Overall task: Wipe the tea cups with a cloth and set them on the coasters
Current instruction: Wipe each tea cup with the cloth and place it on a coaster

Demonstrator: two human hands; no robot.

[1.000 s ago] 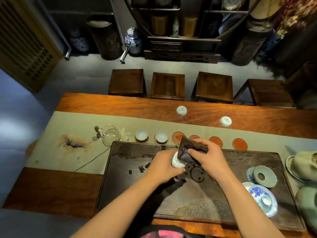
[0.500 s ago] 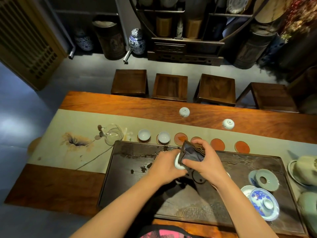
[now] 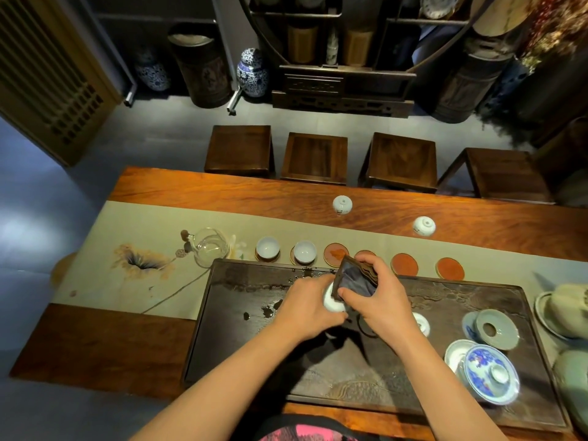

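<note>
Gripping sideways-tipped cup [image 3: 331, 302], cloth [image 3: 356, 278] pressed in.

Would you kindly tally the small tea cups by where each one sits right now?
On coasters: 2 cups
Upside down on the table: 2
In the left hand: 1 cup
On the tray, partly hidden: 1
Total: 6

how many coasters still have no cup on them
4, in the row behind the tray: one right of the two filled coasters, one partly hidden by the right hand, then two further right.
</note>
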